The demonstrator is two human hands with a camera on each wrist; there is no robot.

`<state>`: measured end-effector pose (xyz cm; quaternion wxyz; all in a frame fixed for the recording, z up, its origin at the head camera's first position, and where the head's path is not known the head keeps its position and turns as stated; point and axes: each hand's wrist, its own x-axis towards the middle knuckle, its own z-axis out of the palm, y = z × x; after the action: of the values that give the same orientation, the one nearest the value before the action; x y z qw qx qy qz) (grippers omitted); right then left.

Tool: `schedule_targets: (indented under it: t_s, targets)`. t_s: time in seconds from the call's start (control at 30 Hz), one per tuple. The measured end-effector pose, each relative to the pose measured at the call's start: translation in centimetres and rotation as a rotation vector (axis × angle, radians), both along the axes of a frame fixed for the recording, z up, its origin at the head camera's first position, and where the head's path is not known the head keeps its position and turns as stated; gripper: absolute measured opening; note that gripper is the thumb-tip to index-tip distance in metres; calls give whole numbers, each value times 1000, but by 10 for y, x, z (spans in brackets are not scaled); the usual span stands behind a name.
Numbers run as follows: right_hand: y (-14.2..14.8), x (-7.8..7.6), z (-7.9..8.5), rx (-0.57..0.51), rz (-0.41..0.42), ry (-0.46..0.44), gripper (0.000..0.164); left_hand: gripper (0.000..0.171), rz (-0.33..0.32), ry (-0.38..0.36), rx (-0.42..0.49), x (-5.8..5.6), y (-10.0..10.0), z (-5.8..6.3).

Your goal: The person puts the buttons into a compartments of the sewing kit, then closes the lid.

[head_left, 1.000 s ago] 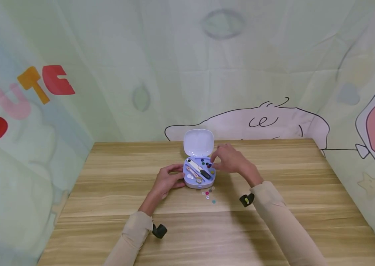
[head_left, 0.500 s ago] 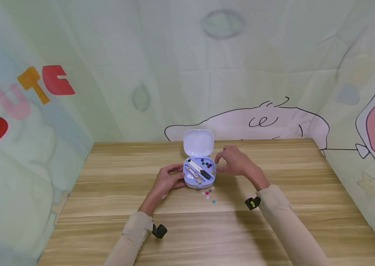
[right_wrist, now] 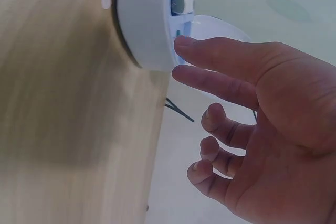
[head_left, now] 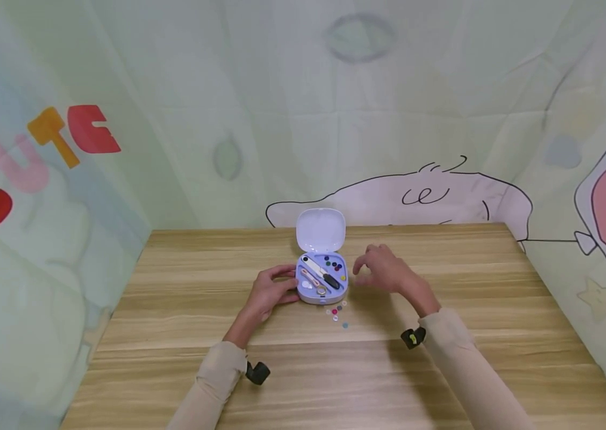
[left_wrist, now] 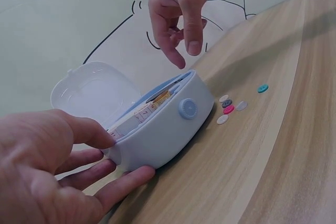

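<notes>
My right hand point(head_left: 387, 270) hangs just beside the right wall, thumb and forefinger apart, the other fingers curling loosely, and I see nothing between the tips. My left hand point(head_left: 269, 291) is clamped on the left edge, thumb over the rim, fingers against the side. Between my 2 hands, on the wood-grain table point(head_left: 303, 382), sits the pale-blue rounded plastic case point(left_wrist: 157, 145), its white plastic lid point(head_left: 321, 230) standing up at the back. Looks part-way to me: a cluster of small round dark buttons point(head_left: 334, 264) is in the upper-right compartment, beside a slim white tool with a black end point(head_left: 329, 279). Out front, 6 small round loose buttons point(left_wrist: 228, 109), 1 pink, 1 teal, the others white or grey, lie on the wood, outside the case.
</notes>
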<state>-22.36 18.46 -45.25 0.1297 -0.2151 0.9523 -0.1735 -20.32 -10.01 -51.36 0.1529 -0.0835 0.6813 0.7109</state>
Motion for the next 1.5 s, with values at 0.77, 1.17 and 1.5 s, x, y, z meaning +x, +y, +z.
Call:
schedule_targets:
  t_s: [0.77,1.17,1.5]
  targets:
    - [-8,18,-31,-60,38,-10,7,44,3,2,10,1,0,3]
    - [-20,23,-44,-33,-23,22,9,44,3,4,3,1,0,2]
    - [-25,25,-49,-34,-43,112,7,43,6,3,6,0,1,-1]
